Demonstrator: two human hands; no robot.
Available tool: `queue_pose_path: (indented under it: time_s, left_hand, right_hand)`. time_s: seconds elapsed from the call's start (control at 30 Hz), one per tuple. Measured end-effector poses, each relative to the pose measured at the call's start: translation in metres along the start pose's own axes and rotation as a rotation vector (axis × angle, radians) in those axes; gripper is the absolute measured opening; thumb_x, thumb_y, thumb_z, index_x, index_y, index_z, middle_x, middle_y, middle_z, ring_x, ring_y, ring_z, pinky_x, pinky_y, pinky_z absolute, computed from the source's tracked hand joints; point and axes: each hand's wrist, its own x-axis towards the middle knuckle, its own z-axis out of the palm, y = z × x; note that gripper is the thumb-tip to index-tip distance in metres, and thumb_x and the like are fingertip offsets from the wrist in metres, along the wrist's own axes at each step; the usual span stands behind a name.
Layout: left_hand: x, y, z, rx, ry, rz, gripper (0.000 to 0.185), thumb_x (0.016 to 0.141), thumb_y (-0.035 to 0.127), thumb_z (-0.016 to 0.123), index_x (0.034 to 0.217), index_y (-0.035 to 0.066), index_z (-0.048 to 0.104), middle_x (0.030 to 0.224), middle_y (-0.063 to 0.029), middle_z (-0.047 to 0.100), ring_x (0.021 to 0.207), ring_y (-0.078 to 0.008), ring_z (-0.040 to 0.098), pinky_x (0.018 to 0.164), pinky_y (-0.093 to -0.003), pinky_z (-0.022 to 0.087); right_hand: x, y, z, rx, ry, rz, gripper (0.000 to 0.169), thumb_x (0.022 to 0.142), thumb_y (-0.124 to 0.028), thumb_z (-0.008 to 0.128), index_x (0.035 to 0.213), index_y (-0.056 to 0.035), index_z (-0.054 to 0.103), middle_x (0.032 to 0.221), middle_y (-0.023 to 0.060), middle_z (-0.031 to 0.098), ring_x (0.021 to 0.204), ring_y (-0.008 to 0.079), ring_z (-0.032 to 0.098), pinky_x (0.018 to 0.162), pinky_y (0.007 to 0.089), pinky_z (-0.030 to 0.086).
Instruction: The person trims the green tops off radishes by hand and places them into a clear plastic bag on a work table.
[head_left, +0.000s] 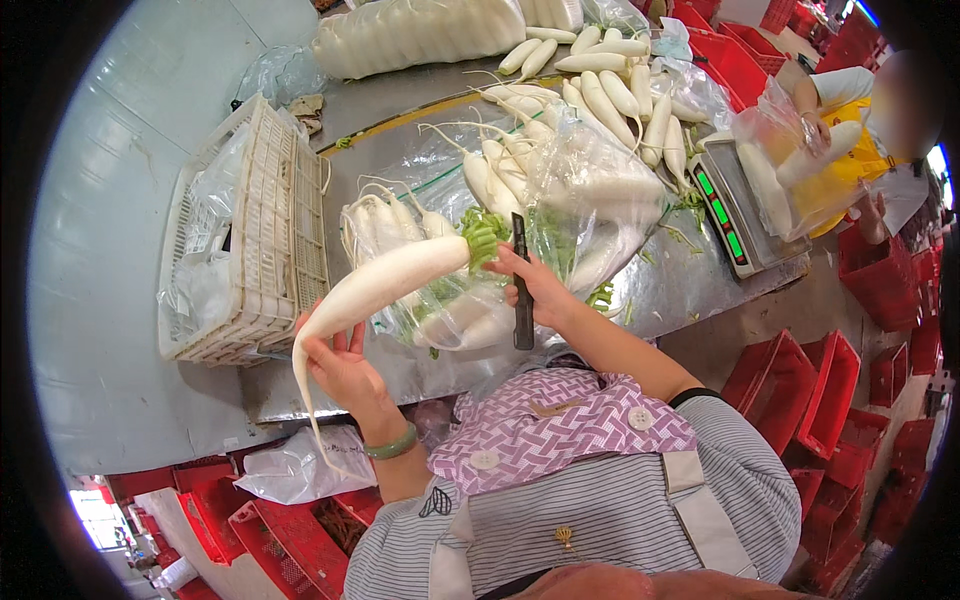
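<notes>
My left hand (341, 367) grips a long white daikon radish (390, 277) near its thin root end, which hangs down past my wrist. The radish's cut green stalks (481, 240) point to my right hand (536, 289), whose fingertips are at them. That hand also holds a black utility knife (523, 285), upright in the picture; whether its blade is out I cannot tell. Beyond and beneath lie several daikons (491, 180) in clear plastic bags (600, 195) on the metal table (435, 379), with leafy trimmings among them.
A white plastic crate (277, 240) with plastic bags stands at the left. Loose daikons (607, 105) and a large bagged bundle (420, 34) lie at the back. At the right are a digital scale (739, 210) and a person (847, 97) holding bagged daikons. Red crates (772, 386) stand below the table.
</notes>
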Motion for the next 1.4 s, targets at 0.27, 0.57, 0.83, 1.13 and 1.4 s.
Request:
queue_pose_path:
  time_s: [0.27, 0.57, 0.83, 1.13, 1.4]
  left_hand:
    - [-0.018, -0.003, -0.037, -0.005, -0.472, -0.098, 0.045, 0.090, 0.028, 0.064, 0.128, 0.011, 0.045, 0.137, -0.0161, 0.045, 0.120, -0.0303, 0.052, 0.093, -0.0426, 0.051]
    - [-0.016, -0.032, -0.014, -0.248, -0.680, -1.055, 0.063, 0.093, 0.043, 0.046, 0.131, -0.007, 0.043, 0.112, -0.0235, 0.061, 0.098, -0.0347, 0.064, 0.089, -0.0464, 0.051]
    - [-0.011, -0.015, 0.032, -0.216, -0.843, -1.053, 0.084, 0.076, 0.042, 0.070, 0.135, -0.006, 0.035, 0.113, -0.0235, 0.058, 0.088, -0.0266, 0.065, 0.066, -0.0317, 0.057]
    - [-0.004, -0.039, 0.027, 0.011, -0.839, -0.965, 0.080, 0.075, 0.037, 0.069, 0.134, -0.006, 0.036, 0.114, -0.0220, 0.056, 0.079, -0.0202, 0.063, 0.059, -0.0272, 0.056]
    - [0.005, -0.022, 0.032, 0.135, -0.775, -0.886, 0.080, 0.075, 0.037, 0.069, 0.134, -0.005, 0.037, 0.113, -0.0193, 0.058, 0.080, -0.0192, 0.064, 0.060, -0.0263, 0.055]
  right_hand:
    - [0.028, -0.016, 0.005, 0.293, -0.022, -0.086, 0.022, 0.090, -0.033, 0.064, 0.093, -0.0128, 0.055, 0.075, -0.0018, 0.053, 0.048, 0.0069, 0.042, 0.045, 0.0225, 0.036]
    - [0.002, -0.034, 0.022, -0.339, 0.015, -0.282, 0.028, 0.086, -0.031, 0.069, 0.094, -0.0049, 0.061, 0.075, -0.0008, 0.057, 0.048, 0.0057, 0.046, 0.045, 0.0211, 0.037]
    - [-0.030, -0.069, 0.035, -0.710, -0.071, -0.302, 0.041, 0.082, -0.036, 0.072, 0.098, 0.0005, 0.063, 0.066, 0.0020, 0.056, 0.049, 0.0069, 0.050, 0.046, 0.0217, 0.039]
    - [-0.027, -0.081, -0.024, -1.244, 0.154, -0.528, 0.025, 0.088, -0.022, 0.057, 0.101, -0.0017, 0.051, 0.086, 0.0104, 0.061, 0.070, 0.0265, 0.060, 0.065, 0.0360, 0.048]
    - [-0.034, -0.044, 0.026, -1.582, 0.008, -0.647, 0.020, 0.089, -0.020, 0.055, 0.096, -0.0027, 0.049, 0.085, 0.0209, 0.061, 0.076, 0.0416, 0.059, 0.066, 0.0483, 0.047]
